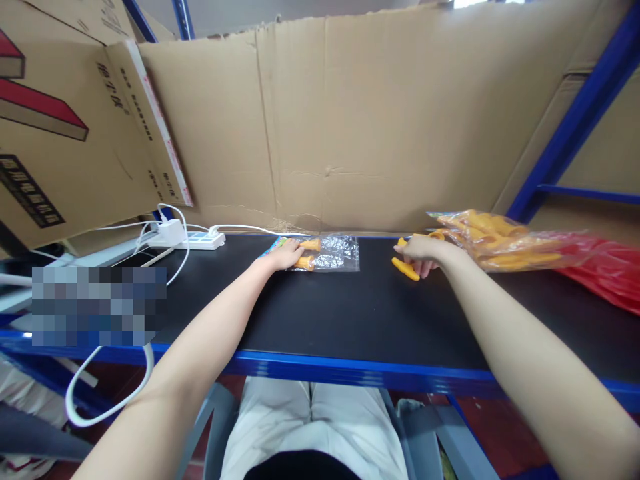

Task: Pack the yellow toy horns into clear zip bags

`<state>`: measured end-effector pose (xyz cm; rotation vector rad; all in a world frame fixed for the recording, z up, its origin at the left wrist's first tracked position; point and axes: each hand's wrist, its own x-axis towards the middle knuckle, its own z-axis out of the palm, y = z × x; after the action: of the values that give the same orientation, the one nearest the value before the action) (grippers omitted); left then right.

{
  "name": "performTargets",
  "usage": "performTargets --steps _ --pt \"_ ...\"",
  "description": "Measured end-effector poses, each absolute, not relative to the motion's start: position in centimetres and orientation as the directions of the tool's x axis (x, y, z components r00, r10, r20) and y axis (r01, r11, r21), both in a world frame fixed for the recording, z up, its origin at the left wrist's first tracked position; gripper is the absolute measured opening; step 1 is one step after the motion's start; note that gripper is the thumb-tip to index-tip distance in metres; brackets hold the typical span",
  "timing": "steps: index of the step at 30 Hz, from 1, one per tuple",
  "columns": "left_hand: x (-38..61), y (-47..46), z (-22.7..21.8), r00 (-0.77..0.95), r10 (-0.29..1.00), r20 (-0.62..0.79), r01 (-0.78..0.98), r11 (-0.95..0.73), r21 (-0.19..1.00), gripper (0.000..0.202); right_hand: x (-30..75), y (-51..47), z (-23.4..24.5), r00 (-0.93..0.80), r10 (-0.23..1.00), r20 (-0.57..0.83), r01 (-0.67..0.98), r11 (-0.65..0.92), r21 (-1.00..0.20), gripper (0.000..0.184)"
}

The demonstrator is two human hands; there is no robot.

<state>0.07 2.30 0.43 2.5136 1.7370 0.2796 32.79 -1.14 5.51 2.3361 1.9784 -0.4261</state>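
On the black tabletop (pixel 350 313), my left hand (pixel 285 256) is closed over the printed left end of a small clear plastic bag (pixel 344 253). Two orange-yellow plastic pieces (pixel 305 263) with flared ends show inside that bag beside my fingers. To the right, my right hand (pixel 426 251) has its fingers closed around an orange-yellow plastic piece (pixel 406 269), partly covered by the hand. Another yellow bit shows just above the fingers. Behind my right wrist lies a larger clear bag (pixel 495 233) full of similar yellow pieces. Their exact kind cannot be made out.
A red plastic bag (pixel 607 270) lies at the far right. White cables run from a power strip (pixel 200 239) at the back left. A cardboard panel (pixel 375 120) stands behind the table, a printed carton (pixel 60 120) at left. The blue table edge (pixel 350 368) is in front.
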Motion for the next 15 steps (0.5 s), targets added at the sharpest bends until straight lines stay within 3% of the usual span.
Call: performTargets --steps 3,8,13,15 --pt "0.0 2.4 0.3 0.341 0.933 0.115 0.92 -0.357 0.163 0.055 31.4 -2.3 6.7 0.032 0.919 -0.393 0.977 -0.111 -0.18 0.047" --pt "-0.1 2.5 0.2 0.345 0.93 0.128 0.915 -0.363 0.173 0.054 29.9 -3.4 7.1 -0.149 0.956 -0.254 0.989 0.144 -0.037 0.038" --pt "0.0 2.4 0.2 0.346 0.929 0.132 0.914 -0.365 0.174 0.053 29.8 -2.8 6.0 -0.06 0.99 -0.126 0.99 0.075 0.118 0.015" --pt "0.0 2.4 0.3 0.34 0.93 0.137 0.916 -0.361 0.174 0.053 30.2 -2.3 5.4 -0.055 0.996 -0.075 0.989 0.064 0.133 0.024"
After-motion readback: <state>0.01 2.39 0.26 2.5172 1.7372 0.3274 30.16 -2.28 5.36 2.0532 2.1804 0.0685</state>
